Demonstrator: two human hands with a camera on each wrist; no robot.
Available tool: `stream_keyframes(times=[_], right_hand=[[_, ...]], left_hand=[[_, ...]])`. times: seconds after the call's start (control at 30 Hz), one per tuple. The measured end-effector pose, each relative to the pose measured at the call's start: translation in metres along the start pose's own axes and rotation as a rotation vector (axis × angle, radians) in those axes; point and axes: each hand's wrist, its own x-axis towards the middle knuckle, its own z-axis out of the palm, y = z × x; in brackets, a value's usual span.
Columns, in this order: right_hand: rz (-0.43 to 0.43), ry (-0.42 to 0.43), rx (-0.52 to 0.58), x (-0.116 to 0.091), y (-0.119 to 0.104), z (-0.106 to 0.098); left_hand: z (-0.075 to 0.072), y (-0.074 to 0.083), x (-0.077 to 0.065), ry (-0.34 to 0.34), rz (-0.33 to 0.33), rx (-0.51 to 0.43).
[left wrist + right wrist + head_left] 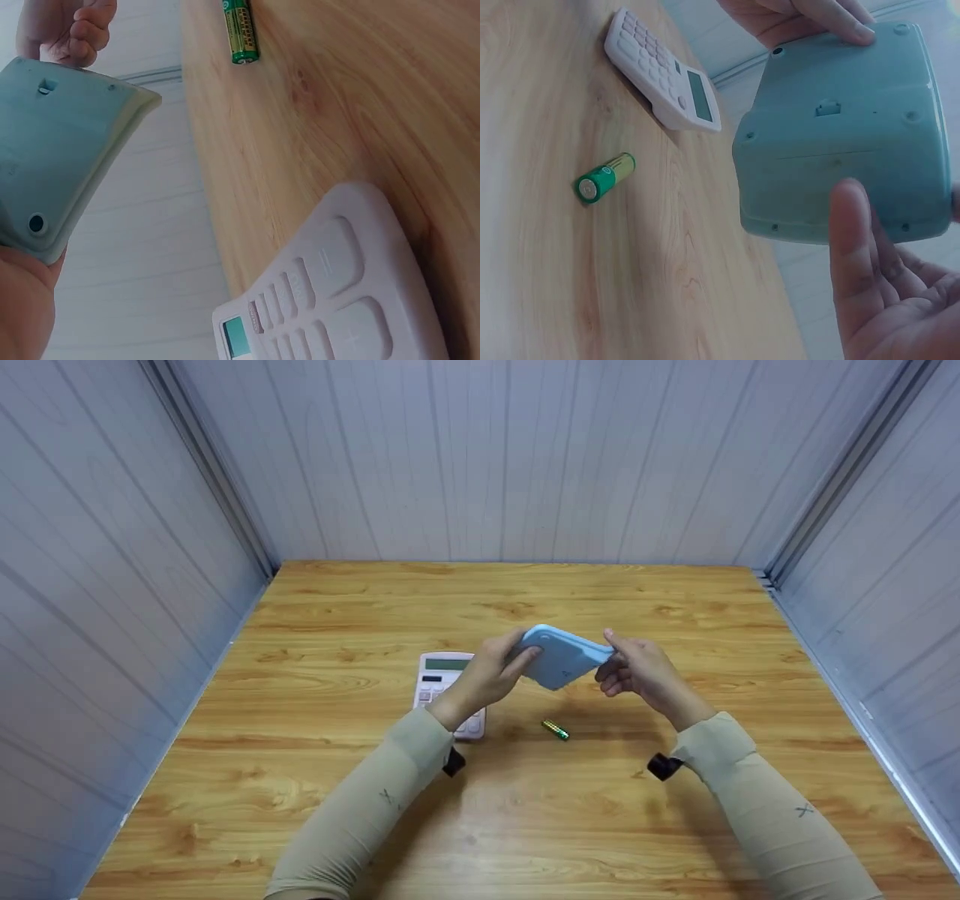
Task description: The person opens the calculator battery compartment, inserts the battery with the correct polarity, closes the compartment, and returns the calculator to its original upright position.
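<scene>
A light blue calculator (pixel 564 658) is held up above the table, its back turned toward me with a small latch slot and round feet; its keys are hidden. My left hand (pixel 501 664) grips one end, thumb lying on the back. At the other end, my right hand (pixel 637 669) pinches the edge, its thumb (pixel 851 225) over the back and the remaining fingers loosely curled below. A green and gold battery (pixel 556 730) lies on the table beneath the hands. Partly behind my left forearm, a pale pink calculator (pixel 431 667) rests face up.
The wood-grain table (pixel 330 637) is enclosed by pale panel walls (pixel 480 457) at the back and both sides. Black wrist cameras (pixel 664 766) hang below the sleeves.
</scene>
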Motion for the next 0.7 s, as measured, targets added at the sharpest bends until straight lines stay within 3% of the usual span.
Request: stream_keyframes(times=[0.27, 0.43, 0.7], right_hand=[[-0.16, 0.098, -0.012, -0.002, -0.003, 0.006], [-0.274, 0.115, -0.023, -0.005, -0.006, 0.013], [-0.362, 0.169, -0.127, -0.007, -0.006, 0.02]], left_hand=[[-0.004, 0.001, 0.004, 0.131, -0.169, -0.198], [-0.005, 0.003, 0.005, 0.159, -0.23, -0.333], [-0.005, 0.005, 0.005, 0.2, -0.311, -0.457]])
